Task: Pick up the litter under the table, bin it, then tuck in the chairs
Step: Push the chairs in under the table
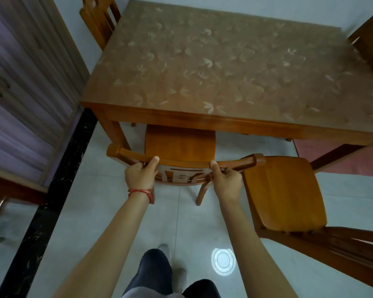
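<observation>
A wooden chair [180, 145] stands at the near edge of the table [202, 119], its seat partly under the tabletop. My left hand [140, 176] grips the top rail of its backrest on the left side. My right hand [225, 180] grips the same rail on the right. A second wooden chair [284, 190] stands to the right, pulled out from the table and turned sideways. No litter shows on the floor in view.
Another chair [99, 16] sits at the table's far left and one more [370, 41] at the far right. A cabinet with purple panels [19, 93] lines the left wall. A red mat [340, 155] lies under the table's right side.
</observation>
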### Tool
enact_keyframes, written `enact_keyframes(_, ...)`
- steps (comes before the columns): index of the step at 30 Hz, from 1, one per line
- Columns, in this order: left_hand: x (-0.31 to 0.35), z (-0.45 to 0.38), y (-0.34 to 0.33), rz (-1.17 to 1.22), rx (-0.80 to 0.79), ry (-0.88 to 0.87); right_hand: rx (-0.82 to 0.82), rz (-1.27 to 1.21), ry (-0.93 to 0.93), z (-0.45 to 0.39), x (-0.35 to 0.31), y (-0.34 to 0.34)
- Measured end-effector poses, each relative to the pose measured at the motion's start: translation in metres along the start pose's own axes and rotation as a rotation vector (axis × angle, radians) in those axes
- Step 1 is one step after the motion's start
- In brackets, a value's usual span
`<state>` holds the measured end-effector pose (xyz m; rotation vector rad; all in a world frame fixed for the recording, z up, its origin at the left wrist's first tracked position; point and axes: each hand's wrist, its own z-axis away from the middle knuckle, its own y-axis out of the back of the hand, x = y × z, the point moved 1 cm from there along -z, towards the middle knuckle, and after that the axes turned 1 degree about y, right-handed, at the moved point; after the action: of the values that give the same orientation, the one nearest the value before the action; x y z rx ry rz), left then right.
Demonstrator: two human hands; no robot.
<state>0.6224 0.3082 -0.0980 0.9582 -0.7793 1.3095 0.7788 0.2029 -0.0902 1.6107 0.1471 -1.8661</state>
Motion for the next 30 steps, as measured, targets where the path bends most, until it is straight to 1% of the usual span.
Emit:
enact_keyframes(17,0.052,-0.093,-0.062,0.081,-0.003,-0.018,0.047,0.019,-0.052,-0.098,-0.044,-0.051)
enact_keyframes(20,0.058,-0.105,-0.069,0.082,0.0,-0.02,0.051,0.024,-0.027,-0.11,-0.05,-0.057)
enact_keyframes(25,0.068,-0.124,-0.079,0.05,-0.01,-0.011,0.048,0.021,-0.061,-0.127,-0.06,-0.066)
enact_keyframes(30,0.068,-0.134,-0.084,0.047,0.004,-0.022,0.041,0.032,-0.047,-0.136,-0.06,-0.069)
